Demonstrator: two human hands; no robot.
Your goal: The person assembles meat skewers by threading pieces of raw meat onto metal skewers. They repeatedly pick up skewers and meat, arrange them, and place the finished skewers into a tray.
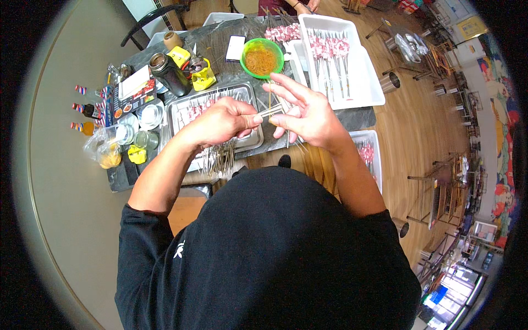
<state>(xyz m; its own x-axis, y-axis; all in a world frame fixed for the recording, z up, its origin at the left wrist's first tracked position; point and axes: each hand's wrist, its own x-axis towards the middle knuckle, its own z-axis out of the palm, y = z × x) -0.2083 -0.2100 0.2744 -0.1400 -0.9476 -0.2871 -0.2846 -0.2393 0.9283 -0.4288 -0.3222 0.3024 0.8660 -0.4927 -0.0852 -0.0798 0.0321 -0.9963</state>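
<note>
My left hand (225, 121) pinches a small bundle of thin metal skewers (270, 110) between thumb and fingers, their bare ends pointing right. My right hand (311, 113) has its fingers spread, with a yellow rubber band (270, 97) stretched between thumb and a finger. The band crosses the skewer ends; whether it loops fully around them is unclear. Beyond my hands, a green bowl (282, 62) contains many rubber bands. Partly under my left forearm lies a metal tray (258, 142) of skewered meat (198, 108). The far ends of the held skewers are hidden by my left hand.
A white plastic bin (367, 82) at right contains meat skewers; another bin (378, 165) sits lower down. A black flask (169, 74), yellow containers (203, 78), bottles (84, 126) and glass jars (146, 140) crowd the left. Across the table are another person's hands (307, 7).
</note>
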